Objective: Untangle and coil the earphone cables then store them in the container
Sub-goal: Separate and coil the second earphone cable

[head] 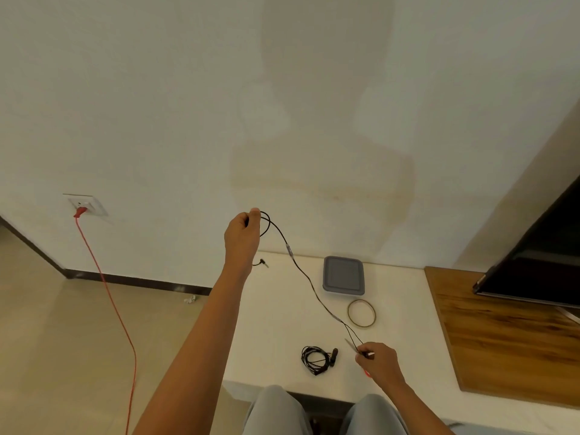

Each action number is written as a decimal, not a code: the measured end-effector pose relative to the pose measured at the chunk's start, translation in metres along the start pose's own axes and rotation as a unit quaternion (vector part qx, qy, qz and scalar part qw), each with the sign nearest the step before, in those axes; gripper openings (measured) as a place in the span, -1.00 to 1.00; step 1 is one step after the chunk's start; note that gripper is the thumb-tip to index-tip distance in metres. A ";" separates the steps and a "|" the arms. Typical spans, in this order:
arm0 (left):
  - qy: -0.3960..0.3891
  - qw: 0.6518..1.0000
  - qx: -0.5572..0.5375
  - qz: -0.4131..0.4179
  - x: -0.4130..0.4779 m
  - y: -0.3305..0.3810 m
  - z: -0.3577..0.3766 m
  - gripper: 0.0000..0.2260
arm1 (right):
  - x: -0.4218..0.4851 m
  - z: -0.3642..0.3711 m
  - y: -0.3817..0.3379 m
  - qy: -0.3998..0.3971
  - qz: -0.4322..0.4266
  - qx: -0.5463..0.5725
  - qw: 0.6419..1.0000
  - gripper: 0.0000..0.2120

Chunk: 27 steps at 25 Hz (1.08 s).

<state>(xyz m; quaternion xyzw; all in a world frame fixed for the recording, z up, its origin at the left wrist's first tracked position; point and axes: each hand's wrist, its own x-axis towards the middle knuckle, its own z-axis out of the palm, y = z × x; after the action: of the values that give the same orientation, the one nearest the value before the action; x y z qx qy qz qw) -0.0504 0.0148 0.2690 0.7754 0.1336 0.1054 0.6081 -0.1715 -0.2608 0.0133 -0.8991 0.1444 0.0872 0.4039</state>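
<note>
A black earphone cable [309, 284] stretches diagonally between my hands above a white tabletop [276, 324]. My left hand [243, 233] is raised and pinches a small loop of the cable near its upper end; the jack end [263, 263] dangles below that wrist. My right hand [378, 359], low near the table, pinches the split earbud ends. A second black earphone [317, 359] lies coiled on the table left of my right hand. The grey square container [343, 276] sits at the back of the table with its lid on.
A thin ring [361, 313] lies in front of the container. A wooden board [508, 334] and a dark screen [539, 262] fill the right side. A red cord [110, 302] hangs from a wall socket [85, 205] on the left. My knees [276, 409] are at the table's front edge.
</note>
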 end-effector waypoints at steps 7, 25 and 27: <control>-0.009 0.998 0.045 -0.036 0.027 -0.038 0.031 -0.60 | 0.054 0.025 0.001 -0.017 -0.046 -0.096 0.994 -0.89; -0.089 0.992 0.071 -0.062 0.022 -0.030 0.043 -0.64 | 0.064 0.005 -0.110 0.057 -0.120 0.117 0.984 -0.80; -0.159 0.979 0.113 -0.059 0.010 -0.022 0.041 -0.67 | 0.052 -0.016 -0.163 0.059 -0.204 0.186 0.959 -0.71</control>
<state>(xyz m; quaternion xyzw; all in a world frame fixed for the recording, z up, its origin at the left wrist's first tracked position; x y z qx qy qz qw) -0.0289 -0.0144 0.2380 0.8367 0.0914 -0.0713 0.5352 -0.0685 -0.1797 0.1235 -0.8220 -0.0043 -0.0787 0.5641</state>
